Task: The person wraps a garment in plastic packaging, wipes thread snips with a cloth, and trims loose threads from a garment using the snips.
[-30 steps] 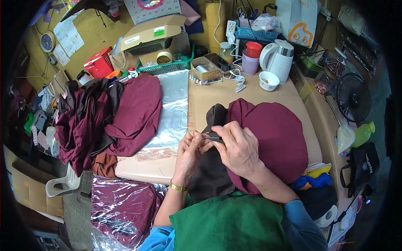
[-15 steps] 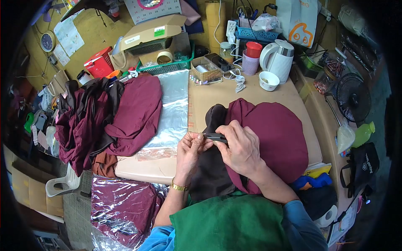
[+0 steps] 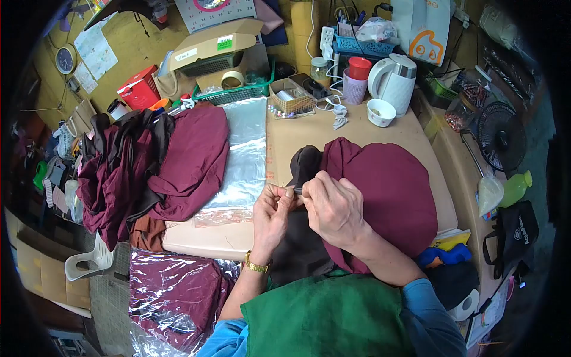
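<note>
A maroon cloth piece point(image 3: 398, 190) with dark brown fabric point(image 3: 300, 247) along its left side lies in front of me on the table. Over the brown part, my left hand point(image 3: 273, 208) is closed in a pinch, thumb against forefinger; what is between the fingertips is too small to make out. Close beside it, my right hand point(image 3: 334, 208) is wrapped round small dark thread snips point(image 3: 298, 191). Only the tip of the snips shows, touching or nearly touching the left fingertips.
A pile of maroon and dark garments point(image 3: 131, 166) lies left, beside clear plastic bags point(image 3: 244, 149). Plastic-wrapped maroon cloth point(image 3: 172, 297) sits lower left. Along the back stand a green basket point(image 3: 250, 92), wicker tray point(image 3: 292, 102), white kettle point(image 3: 395, 83) and white cup point(image 3: 381, 113).
My right hand has turned and closed further over the snips, covering most of their dark body. The left hand keeps its pinch in nearly the same place.
</note>
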The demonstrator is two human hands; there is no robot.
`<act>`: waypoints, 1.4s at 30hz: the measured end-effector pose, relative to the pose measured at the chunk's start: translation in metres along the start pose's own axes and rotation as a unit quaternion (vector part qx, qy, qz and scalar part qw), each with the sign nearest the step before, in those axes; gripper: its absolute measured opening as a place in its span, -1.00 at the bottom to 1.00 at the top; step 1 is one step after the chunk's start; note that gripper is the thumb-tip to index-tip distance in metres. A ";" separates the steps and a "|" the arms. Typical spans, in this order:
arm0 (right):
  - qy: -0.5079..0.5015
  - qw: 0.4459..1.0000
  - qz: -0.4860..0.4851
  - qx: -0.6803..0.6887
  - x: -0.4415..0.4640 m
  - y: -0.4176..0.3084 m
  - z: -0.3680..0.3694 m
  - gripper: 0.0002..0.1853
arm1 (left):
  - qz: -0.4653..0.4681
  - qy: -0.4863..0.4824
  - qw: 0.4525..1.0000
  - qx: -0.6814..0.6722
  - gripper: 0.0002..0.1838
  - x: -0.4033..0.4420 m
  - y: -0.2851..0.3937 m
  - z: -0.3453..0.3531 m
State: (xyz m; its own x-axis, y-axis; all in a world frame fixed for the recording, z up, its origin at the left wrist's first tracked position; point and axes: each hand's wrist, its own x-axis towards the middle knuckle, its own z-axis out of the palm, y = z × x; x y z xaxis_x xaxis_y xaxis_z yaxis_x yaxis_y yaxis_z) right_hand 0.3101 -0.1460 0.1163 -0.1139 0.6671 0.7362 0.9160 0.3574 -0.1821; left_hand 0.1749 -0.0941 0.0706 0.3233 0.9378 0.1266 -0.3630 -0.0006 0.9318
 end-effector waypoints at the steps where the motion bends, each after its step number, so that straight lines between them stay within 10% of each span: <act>1: 0.007 1.000 0.002 0.015 -0.002 0.001 0.002 -0.78 | -0.001 0.000 1.000 0.000 -0.85 0.000 0.001 -0.002; 11: 0.043 0.991 0.059 0.115 -0.001 0.017 0.008 -0.54 | 0.018 -0.052 0.998 0.023 -0.85 -0.002 -0.004 -0.008; 17: -0.192 0.783 0.216 0.551 0.000 0.062 0.041 -0.73 | 0.128 -0.033 0.982 0.135 -0.84 0.004 0.005 -0.008; 21: -0.063 0.825 0.291 0.480 0.017 0.057 0.031 -0.83 | 0.315 -0.018 0.820 0.478 -0.83 0.018 -0.019 -0.027; 22: 0.001 0.835 0.302 0.460 0.021 0.066 0.034 -0.82 | 0.165 -0.019 0.874 0.457 -0.82 0.009 -0.020 -0.030; 35: 0.282 0.837 0.271 0.384 0.108 0.179 0.057 -0.89 | 0.092 0.055 0.885 0.453 -0.68 -0.034 -0.035 -0.073; 40: 0.082 0.869 0.308 0.378 0.085 0.118 0.038 -0.56 | 0.037 0.085 0.925 0.368 -0.64 -0.047 -0.048 -0.082; 42: -0.026 0.951 0.165 0.261 0.034 0.076 0.038 -0.53 | 0.021 0.087 0.928 0.362 -0.63 -0.044 -0.045 -0.079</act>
State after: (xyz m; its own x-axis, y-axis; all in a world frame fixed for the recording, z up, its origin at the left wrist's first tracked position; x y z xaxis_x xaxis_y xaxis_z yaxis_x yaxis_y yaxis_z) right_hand 0.3611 -0.0714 0.1021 0.1152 0.8264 0.5512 0.5906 0.3892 -0.7069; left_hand 0.1078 -0.1080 -0.0043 0.1540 0.9732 0.1708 0.3309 -0.2137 0.9192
